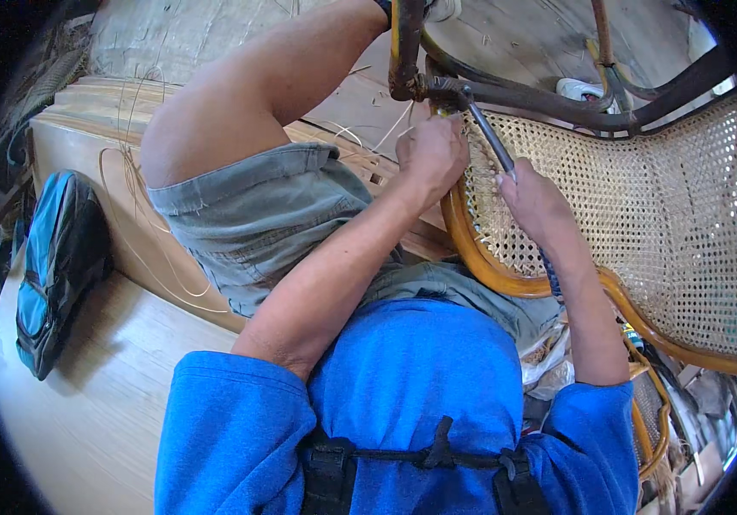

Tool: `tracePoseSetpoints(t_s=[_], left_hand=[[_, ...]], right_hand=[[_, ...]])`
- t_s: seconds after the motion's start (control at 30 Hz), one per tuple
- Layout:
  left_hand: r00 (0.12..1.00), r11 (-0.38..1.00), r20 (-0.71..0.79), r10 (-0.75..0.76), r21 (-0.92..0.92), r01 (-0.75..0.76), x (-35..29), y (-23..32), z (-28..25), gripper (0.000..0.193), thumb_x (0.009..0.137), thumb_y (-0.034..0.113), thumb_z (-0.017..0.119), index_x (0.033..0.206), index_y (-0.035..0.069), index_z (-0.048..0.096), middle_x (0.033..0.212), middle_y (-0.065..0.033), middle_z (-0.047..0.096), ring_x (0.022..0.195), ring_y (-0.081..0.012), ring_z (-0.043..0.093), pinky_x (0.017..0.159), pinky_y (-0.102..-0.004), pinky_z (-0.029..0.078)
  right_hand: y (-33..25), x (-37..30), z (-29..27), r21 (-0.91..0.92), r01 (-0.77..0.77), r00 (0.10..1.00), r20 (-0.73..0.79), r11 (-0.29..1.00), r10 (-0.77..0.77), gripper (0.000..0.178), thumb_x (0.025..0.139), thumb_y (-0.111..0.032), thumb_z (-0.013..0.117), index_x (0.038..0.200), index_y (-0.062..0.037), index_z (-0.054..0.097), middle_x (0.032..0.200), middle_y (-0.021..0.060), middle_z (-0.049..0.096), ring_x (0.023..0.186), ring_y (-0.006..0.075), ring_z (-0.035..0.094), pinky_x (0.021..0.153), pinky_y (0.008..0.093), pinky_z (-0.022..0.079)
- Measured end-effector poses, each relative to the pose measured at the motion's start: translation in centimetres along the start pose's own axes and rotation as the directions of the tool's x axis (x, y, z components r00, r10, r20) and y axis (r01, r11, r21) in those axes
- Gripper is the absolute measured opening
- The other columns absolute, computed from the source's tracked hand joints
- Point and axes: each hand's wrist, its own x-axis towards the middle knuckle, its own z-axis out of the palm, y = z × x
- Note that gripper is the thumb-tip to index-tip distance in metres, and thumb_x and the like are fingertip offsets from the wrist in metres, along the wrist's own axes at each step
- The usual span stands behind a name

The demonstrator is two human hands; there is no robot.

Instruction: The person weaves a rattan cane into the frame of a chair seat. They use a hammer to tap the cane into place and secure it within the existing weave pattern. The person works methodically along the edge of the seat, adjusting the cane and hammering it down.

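A curved rattan chair (463, 227) with a woven cane panel (592, 176) lies in front of me, its dark frame pieces at the top. My right hand (533, 199) is closed round a hammer (493, 137) with a metal shaft and a dark blue grip that shows below the wrist. The shaft's far end reaches the wrapped joint (446, 93) of the frame, where its head is hard to make out. My left hand (434, 153) is closed just below that joint, against the frame. Whatever its fingers pinch is hidden.
My bare bent leg (214, 120) is to the left of the chair. Loose cane strands (141, 197) trail over wooden boards (85, 116). A blue and black backpack (58, 266) lies at far left. Plastic and scraps (553, 369) lie below the chair, at right.
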Motion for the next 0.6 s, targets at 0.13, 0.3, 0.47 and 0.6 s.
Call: tracePoseSetpoints(t_s=[0.13, 0.3, 0.47, 0.6], left_hand=[[0.999, 0.998, 0.039, 0.010, 0.059, -0.012, -0.1, 0.6, -0.4, 0.023, 0.085, 0.017, 0.047, 0.100, 0.008, 0.061, 0.088, -0.0172, 0.064, 0.082, -0.0374, 0.063, 0.072, -0.0474, 0.051], [0.994, 0.963, 0.104, -0.016, 0.268, -0.013, 0.0, 1.7, -0.9, 0.023, 0.085, 0.015, 0.047, 0.100, 0.005, 0.060, 0.088, -0.0161, 0.064, 0.079, -0.0329, 0.065, 0.065, -0.0438, 0.054], [0.992, 0.944, 0.128, 0.010, 0.326, -0.051, -0.1, 1.8, -0.6, 0.022, 0.084, 0.013, 0.048, 0.100, 0.002, 0.059, 0.087, -0.0153, 0.065, 0.075, -0.0307, 0.067, 0.060, -0.0421, 0.054], [0.989, 0.944, 0.144, -0.013, 0.329, -0.035, -0.2, 2.1, -0.9, 0.023, 0.085, 0.013, 0.048, 0.101, 0.002, 0.058, 0.086, -0.0145, 0.065, 0.075, -0.0301, 0.067, 0.059, -0.0423, 0.054]], right_hand=[[-0.1, -0.2, -0.2, 0.028, 0.010, 1.000, -0.022, 1.000, -0.009, 0.034, 0.092, -0.032, 0.049, 0.099, 0.0007, 0.048, 0.084, 0.0283, 0.062, 0.082, 0.0452, 0.061, 0.074, 0.0526, 0.046], [0.2, -0.7, -0.3, 0.099, 0.084, 0.995, -0.069, 0.992, -0.078, 0.032, 0.091, -0.032, 0.049, 0.096, -0.0005, 0.048, 0.078, 0.0265, 0.061, 0.076, 0.0454, 0.060, 0.068, 0.0534, 0.045], [-0.4, -1.3, -0.7, 0.144, 0.116, 0.987, -0.126, 0.983, -0.098, 0.030, 0.091, -0.032, 0.049, 0.095, -0.0017, 0.048, 0.073, 0.0251, 0.061, 0.071, 0.0454, 0.060, 0.064, 0.0530, 0.046], [0.8, -0.2, 0.3, 0.119, 0.108, 0.992, -0.074, 0.987, -0.100, 0.030, 0.092, -0.032, 0.049, 0.094, -0.0021, 0.047, 0.073, 0.0249, 0.061, 0.071, 0.0453, 0.060, 0.064, 0.0526, 0.046]])
